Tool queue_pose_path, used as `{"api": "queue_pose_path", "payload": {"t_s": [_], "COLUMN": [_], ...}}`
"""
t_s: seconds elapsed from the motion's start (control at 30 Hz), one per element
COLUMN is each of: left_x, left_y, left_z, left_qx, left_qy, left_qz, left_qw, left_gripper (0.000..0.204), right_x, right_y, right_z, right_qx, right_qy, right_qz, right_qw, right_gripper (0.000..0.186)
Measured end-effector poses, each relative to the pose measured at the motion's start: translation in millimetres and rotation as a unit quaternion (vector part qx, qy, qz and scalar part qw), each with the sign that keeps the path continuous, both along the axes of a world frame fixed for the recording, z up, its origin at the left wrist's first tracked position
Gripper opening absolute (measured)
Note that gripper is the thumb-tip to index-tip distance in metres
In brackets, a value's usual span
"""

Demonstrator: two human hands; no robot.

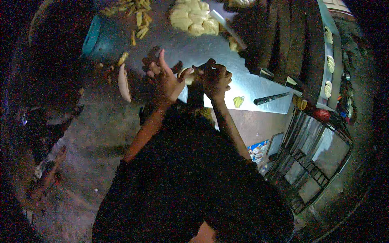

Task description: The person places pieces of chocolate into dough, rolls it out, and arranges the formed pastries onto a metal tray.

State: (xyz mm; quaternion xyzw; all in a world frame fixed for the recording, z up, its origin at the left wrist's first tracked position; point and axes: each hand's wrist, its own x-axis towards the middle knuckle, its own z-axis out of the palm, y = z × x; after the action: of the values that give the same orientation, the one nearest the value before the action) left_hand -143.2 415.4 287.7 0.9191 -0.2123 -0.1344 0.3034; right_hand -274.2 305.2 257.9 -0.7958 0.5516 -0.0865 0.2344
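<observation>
My left hand (170,83) is at the near edge of the metal worktop (150,93), one finger raised, its thumb pressing on a small pale dough piece (185,78). My right hand (217,83) is beside it with curled fingers; what they hold is hidden in shadow. An elongated pale dough roll (124,84) lies left of my left hand, near some yellow strips (122,58). Right of my right hand are a small green-yellow heap (238,101) and a long black tool (270,98).
A pile of dough balls (194,18), more yellow strips (139,20) and a teal container (91,38) stand farther back. Dark long trays (275,40) and a narrow shelf with dough pieces (329,62) line the right. Another person's arm (54,170) shows at lower left.
</observation>
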Motion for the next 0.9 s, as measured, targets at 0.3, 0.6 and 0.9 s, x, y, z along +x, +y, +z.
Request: {"api": "queue_pose_path", "payload": {"t_s": [0.3, 0.6, 0.9], "left_x": [-7, -21, 5], "left_y": [7, 4, -5], "left_z": [-45, -60, -31], "left_qx": [-0.173, -0.120, 0.003], "left_qy": [-0.117, -0.072, -0.009], "left_qz": [0.020, 0.055, -0.001], "left_qw": [0.978, 0.989, 1.000], "left_gripper": [0.104, 0.106, 0.110], "right_x": [-22, -5, 20], "right_y": [-49, -13, -21], "right_z": [-34, 18, 13], "right_qx": [0.000, -0.008, 0.031], "right_qy": [-0.157, 0.046, 0.052], "right_qz": [-0.007, 0.007, 0.042], "right_qw": [0.988, 0.999, 0.997], "right_gripper": [0.056, 0.088, 0.096]}}
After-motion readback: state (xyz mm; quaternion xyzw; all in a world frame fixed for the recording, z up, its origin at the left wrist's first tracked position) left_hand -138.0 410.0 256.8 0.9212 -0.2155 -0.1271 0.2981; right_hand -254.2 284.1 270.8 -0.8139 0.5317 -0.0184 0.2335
